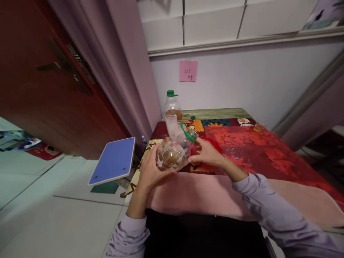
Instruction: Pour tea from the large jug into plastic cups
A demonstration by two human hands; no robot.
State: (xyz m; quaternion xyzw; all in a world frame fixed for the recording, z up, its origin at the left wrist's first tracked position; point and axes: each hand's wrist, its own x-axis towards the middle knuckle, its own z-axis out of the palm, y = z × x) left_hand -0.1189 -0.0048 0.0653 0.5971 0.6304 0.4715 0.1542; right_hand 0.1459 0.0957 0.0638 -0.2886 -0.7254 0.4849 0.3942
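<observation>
So dead centre of the frame there's a big clear plastic jug with a green carry handle [174, 150], tipped right over on its side with a bit of brownish liquid pooled in the low part. The left hand [149, 171] is cupped under and around the fat bottom end, fingers wrapped snug against the plastic, basically carrying the weight. The right hand [207, 154] is up at the neck end, thumb and fingers closed near the green handle, looks like it's steadying and steering the tilt. Makes sense to hold it two-handed like that, a round jug would roll otherwise.

The jug's mouth points at a stack of clear plastic cups [173, 126] just behind it, nearly touching. Right behind those, a clear plastic bottle with a green cap [172, 104] stands upright with amber liquid low down. Those two crowd the space in front of the jug.

Everything sits on a table with a red patterned cloth [255, 150]. A small cup of amber liquid [258, 127] is well apart at the right. Pink sticky note [188, 71] on the wall up top, blue-topped stool [114, 160] lower left.
</observation>
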